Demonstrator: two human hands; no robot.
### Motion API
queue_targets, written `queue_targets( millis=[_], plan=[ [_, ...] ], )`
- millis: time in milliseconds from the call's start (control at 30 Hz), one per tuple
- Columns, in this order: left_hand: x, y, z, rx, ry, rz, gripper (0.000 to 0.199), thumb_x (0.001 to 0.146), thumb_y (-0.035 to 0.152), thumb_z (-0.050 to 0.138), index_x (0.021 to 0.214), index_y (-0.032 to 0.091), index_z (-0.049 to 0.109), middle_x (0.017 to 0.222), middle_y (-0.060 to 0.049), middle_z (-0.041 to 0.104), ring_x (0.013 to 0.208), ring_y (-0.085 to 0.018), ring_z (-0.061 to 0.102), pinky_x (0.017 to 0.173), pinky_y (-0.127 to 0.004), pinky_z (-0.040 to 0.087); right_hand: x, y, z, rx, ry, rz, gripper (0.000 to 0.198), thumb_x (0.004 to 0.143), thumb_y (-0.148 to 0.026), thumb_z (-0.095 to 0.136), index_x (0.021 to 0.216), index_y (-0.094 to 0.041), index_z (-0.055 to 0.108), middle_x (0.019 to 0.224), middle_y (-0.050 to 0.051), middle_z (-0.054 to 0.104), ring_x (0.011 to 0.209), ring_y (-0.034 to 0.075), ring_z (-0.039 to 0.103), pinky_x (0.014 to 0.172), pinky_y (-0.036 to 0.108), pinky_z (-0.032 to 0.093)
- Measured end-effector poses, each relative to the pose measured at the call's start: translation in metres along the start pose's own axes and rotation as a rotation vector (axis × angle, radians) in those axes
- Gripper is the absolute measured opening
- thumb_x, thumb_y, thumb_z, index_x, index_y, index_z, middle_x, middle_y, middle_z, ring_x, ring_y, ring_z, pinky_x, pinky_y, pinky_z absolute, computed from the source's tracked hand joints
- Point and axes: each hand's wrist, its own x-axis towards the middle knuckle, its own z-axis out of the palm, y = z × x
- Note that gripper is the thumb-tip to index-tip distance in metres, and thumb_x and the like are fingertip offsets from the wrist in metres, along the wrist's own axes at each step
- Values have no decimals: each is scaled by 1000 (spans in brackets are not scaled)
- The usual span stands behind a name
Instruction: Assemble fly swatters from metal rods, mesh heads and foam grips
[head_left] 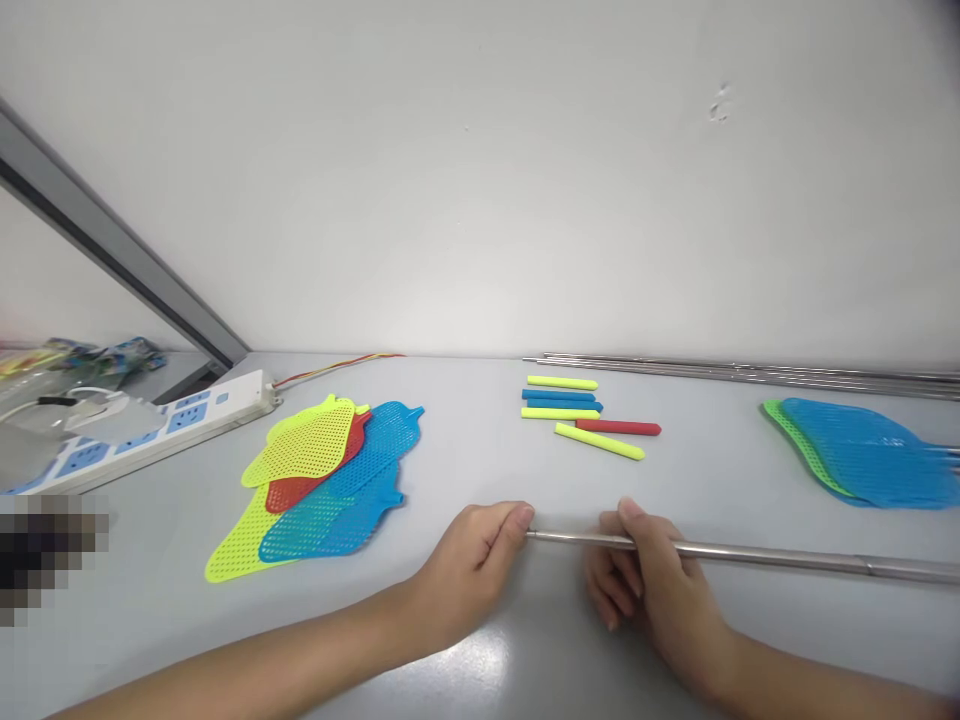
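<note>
A silvery telescopic rod (780,553) lies across both hands, its thicker sections running out of view to the right. My left hand (472,570) is closed round the thin left end, and the tip is hidden in the fingers. Further along, my right hand (660,590) holds the rod with the thumb on top and the fingers curled beneath. Beyond the hands lie several plastic handle sleeves, among them a red sleeve (619,427), a blue sleeve (559,397) and a yellow sleeve (600,441). To the left, perforated fly swatter heads (330,520) in yellow, red and blue overlap in a pile.
Several thin metal rods (750,374) lie along the wall at the back right. Blue and green swatter heads (862,455) with metal rods rest at the right. A white power strip (217,410) with plugs stands at the left, near plastic bags (112,362). A grey post (120,225) slants behind it.
</note>
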Motion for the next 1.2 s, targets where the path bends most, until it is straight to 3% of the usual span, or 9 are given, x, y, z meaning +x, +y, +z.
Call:
queue_targets(
  millis=[967,1200],
  plan=[
    [-1,5,1,22,-23,66,34,86,35,24,57,18,28,52,5,26,49,-9,24,47,-22,22,-4,-1,4,-155,-68,-5,49,81,-51,28,44,-19,30,35,-3,35,34,10,39,40,24,31],
    [1,5,1,52,-6,51,36,86,36,23,56,17,30,52,5,30,50,-8,28,49,-21,24,1,-1,2,-68,-61,26,47,82,-46,28,44,-19,31,35,-3,34,34,10,38,40,24,30]
  ],
)
